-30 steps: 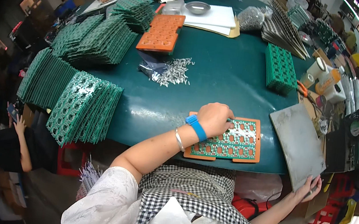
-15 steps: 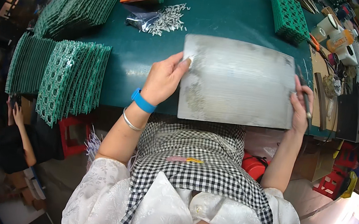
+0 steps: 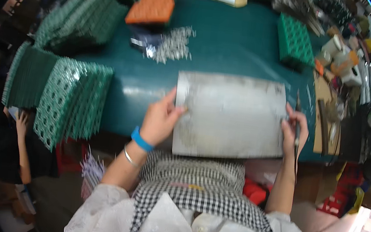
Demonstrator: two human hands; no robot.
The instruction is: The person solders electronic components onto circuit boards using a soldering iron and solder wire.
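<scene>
Table [image 3: 232, 38]: grey plate [image 3: 231, 117] held over near edge
Plate handling: likely stiff, fairly heavy, maybe slick; grip both short edges
Left hand [image 3: 160, 117]: fingers pinch left edge
Right hand [image 3: 296, 129]: fingers pinch right edge, plus thin tool [image 3: 297, 141]

We hold both hands out in front of our waist, well apart and about level with each other. Our left forearm [image 3: 113, 172] slants up and inward to the left wrist [image 3: 137, 150]; the left hand [image 3: 157, 121] is clenched in a pinch, its thumb [image 3: 177, 113] pointing right and the other fingers partly hidden. Our right forearm [image 3: 282, 188] rises almost upright. The right hand [image 3: 296, 133] turns inward, its fingers bent in a grip, thumb and forefinger leading leftward.
</scene>
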